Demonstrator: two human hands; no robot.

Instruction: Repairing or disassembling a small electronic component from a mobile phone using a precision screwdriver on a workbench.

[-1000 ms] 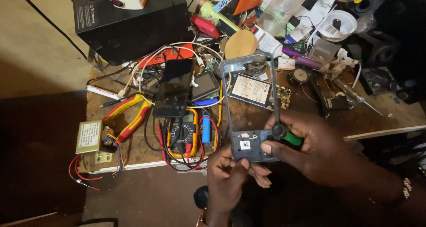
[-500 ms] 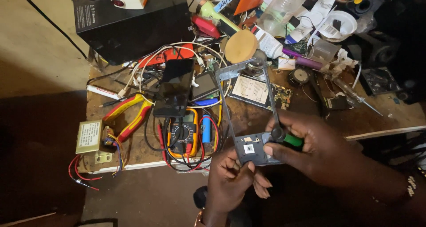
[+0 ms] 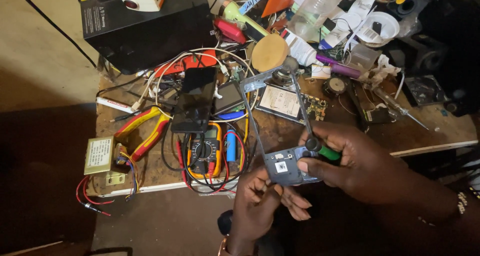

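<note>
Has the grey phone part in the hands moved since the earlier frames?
Yes, slightly. The grey phone part has dropped toward the viewer and a little right, away from the multimeter, which stays put on the bench.

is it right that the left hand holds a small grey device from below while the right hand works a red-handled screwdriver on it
Not quite: the head view shows the screwdriver has a green handle, not red. The left hand does hold the small grey device from below, and the right hand works the tool.

Hands (image 3: 320,181) around grey device (image 3: 289,167), green-handled screwdriver (image 3: 325,151)
</note>
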